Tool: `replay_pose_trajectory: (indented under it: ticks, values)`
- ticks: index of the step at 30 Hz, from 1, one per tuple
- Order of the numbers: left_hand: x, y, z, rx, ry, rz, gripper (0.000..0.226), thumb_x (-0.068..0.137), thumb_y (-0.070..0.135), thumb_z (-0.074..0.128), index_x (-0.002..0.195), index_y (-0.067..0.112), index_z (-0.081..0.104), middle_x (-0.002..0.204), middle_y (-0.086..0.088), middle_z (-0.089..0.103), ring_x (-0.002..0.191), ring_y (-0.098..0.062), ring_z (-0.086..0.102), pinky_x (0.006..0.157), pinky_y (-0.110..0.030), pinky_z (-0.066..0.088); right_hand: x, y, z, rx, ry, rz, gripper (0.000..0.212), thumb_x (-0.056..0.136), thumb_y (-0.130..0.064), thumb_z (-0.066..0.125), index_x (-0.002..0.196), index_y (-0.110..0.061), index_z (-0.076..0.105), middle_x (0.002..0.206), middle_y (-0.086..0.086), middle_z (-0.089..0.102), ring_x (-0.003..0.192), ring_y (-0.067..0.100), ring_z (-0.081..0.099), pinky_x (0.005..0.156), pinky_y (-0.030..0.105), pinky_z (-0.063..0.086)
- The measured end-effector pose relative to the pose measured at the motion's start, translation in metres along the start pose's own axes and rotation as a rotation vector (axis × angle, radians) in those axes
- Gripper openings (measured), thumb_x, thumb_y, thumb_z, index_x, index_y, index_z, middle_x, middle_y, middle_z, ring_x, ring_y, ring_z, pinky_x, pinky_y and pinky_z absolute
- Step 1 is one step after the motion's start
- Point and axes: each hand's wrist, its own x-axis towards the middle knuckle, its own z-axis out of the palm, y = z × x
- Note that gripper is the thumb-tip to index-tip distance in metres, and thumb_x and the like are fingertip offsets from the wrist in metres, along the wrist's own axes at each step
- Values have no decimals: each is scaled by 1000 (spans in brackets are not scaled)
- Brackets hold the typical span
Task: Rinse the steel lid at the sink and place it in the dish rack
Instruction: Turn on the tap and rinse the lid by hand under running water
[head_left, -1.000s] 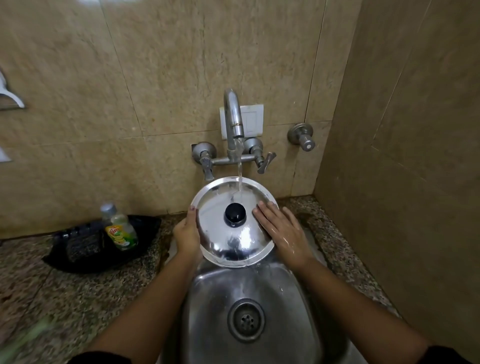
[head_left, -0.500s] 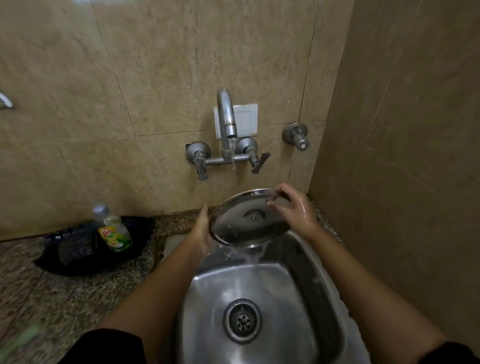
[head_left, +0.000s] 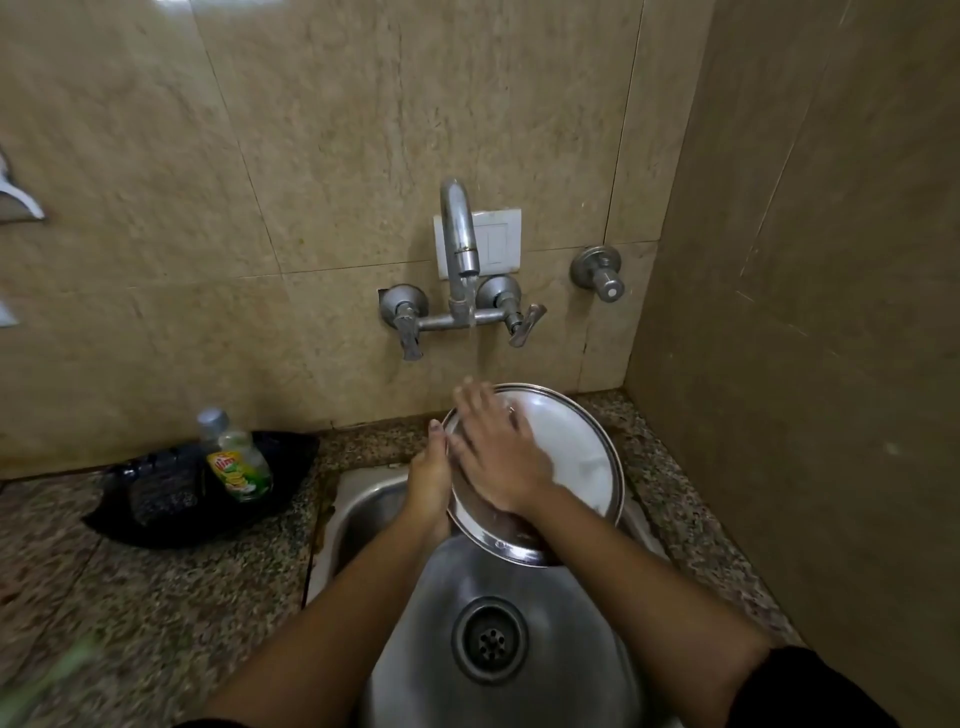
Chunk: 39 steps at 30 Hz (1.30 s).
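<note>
The round steel lid (head_left: 576, 452) is held tilted over the back of the steel sink (head_left: 524, 597), its shiny inner side facing me and its knob out of sight. My left hand (head_left: 428, 480) grips the lid's left rim from beside and behind. My right hand (head_left: 498, 452) lies flat on the inner surface, fingers spread and pointing up-left, slightly blurred. A thin stream of water falls from the tap (head_left: 460, 244) onto the lid's upper edge near my fingertips. No dish rack is in view.
A dish-soap bottle (head_left: 234, 460) stands on a black tray (head_left: 156, 499) on the speckled counter to the left of the sink. A tiled wall runs behind, and a side wall stands close on the right. A separate valve (head_left: 597, 273) sticks out from the wall.
The lid was knob-side up under the stream, then got turned over. Now its inner face is toward me and my right hand has moved from the rim onto that face.
</note>
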Motion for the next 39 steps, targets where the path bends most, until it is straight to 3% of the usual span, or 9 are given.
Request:
replay_pose_trajectory:
  ticks: [5,10,14,16,21,24,28,34,39]
  values:
    - [6,0,-21,-6,128,-36,56,94,55,36,99,10,68,100,-16,71,93,-32,67,90,-43,53,-59,15,1,-26,-208,-255,59,101,-45,22,152,-29,-2,161,-10,-6,146,3,-12,117,28,-7]
    - [-2,1,-31,25,86,53,38,90,44,56,97,10,70,90,-9,73,83,-25,69,74,-36,56,-58,72,-11,-251,-49,66,63,99,-49,21,152,-24,-2,158,-5,-11,148,17,-8,121,40,0]
    - [-6,-2,-34,32,-79,85,21,78,16,74,97,8,72,93,-15,75,85,-33,71,78,-43,58,-4,52,-21,-102,242,254,56,97,-43,17,134,-12,46,137,11,51,128,31,44,107,42,33]
    - [-3,1,-33,55,-124,109,19,76,9,75,95,7,73,93,-17,75,85,-34,71,80,-44,57,20,30,-31,-44,224,131,49,99,-36,22,114,-10,60,112,13,60,107,32,53,91,42,38]
    - [9,10,-29,195,-129,203,10,78,2,71,78,12,70,74,-6,69,70,-19,62,61,-22,51,38,-7,-35,-70,-52,-391,34,101,-32,37,114,-14,63,107,8,60,104,23,50,91,43,35]
    - [8,20,-31,120,-126,196,13,79,0,69,87,10,71,73,-2,71,63,-13,65,59,-19,54,44,16,-34,140,21,-260,31,100,-30,42,117,-17,64,108,7,61,105,21,51,91,40,37]
    - [12,15,-43,-33,-130,97,16,81,12,70,96,6,72,88,-12,75,75,-24,71,69,-33,58,45,47,-40,700,40,220,29,99,-25,46,119,-17,65,113,12,66,108,31,59,99,52,44]
    - [22,37,-42,152,-296,55,27,79,17,73,103,5,71,103,-20,73,95,-38,68,89,-47,54,53,5,-48,342,-38,-93,26,94,-32,53,112,-22,70,102,-2,65,101,14,51,93,36,35]
    - [22,33,-42,16,-196,104,16,84,18,69,97,10,71,97,-16,73,87,-32,69,84,-43,55,54,20,-52,526,131,69,25,93,-31,55,102,-15,71,92,2,66,87,22,61,83,42,49]
